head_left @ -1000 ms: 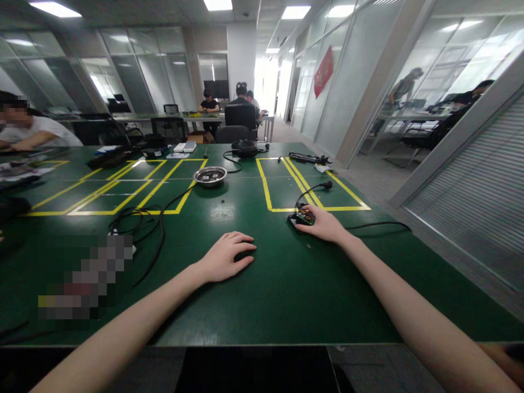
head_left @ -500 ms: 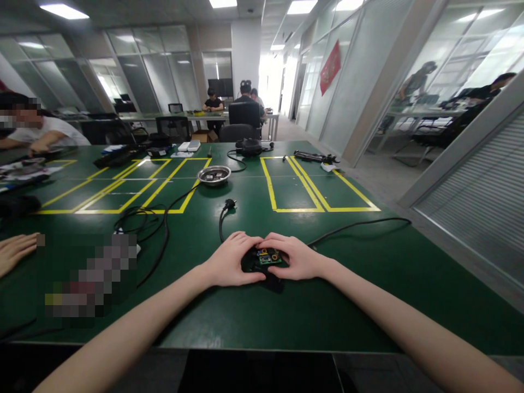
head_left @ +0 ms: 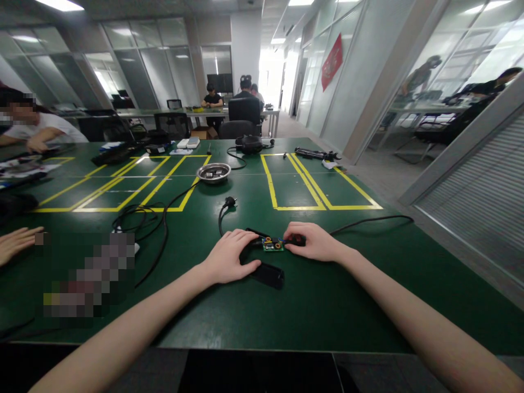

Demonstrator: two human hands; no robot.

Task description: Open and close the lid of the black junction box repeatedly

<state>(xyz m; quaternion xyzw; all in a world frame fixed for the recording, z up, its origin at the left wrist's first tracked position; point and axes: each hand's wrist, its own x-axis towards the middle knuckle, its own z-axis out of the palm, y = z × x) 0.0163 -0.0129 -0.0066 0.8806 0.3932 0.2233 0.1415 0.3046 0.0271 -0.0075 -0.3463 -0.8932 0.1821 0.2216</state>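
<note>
A small green circuit board (head_left: pixel 273 246) with copper coils and wires lies between my hands. My left hand (head_left: pixel 230 257) curls around its left side, closed on an opened black plastic case (head_left: pixel 268 274). One case half sticks out below my left thumb; another dark edge shows behind the fingers. My right hand (head_left: pixel 317 242) pinches a black cord end (head_left: pixel 297 239) by the board's right edge, where thin wires show. The fingertips partly hide that join. A black plug (head_left: pixel 230 202) on a cord lies just beyond my left hand.
A metal bowl (head_left: pixel 214 173) with small metal parts stands ahead. A black cord (head_left: pixel 368 220) runs off to the right. Coiled cables (head_left: pixel 137 218) and a blurred-out object lie left, near another person's hand (head_left: pixel 18 244). Yellow tape (head_left: pixel 298 208) marks the green table (head_left: pixel 311 322).
My right hand has moved right, away from my left, and now pinches the cord end. The board is more exposed, and a black case half shows below my left thumb.
</note>
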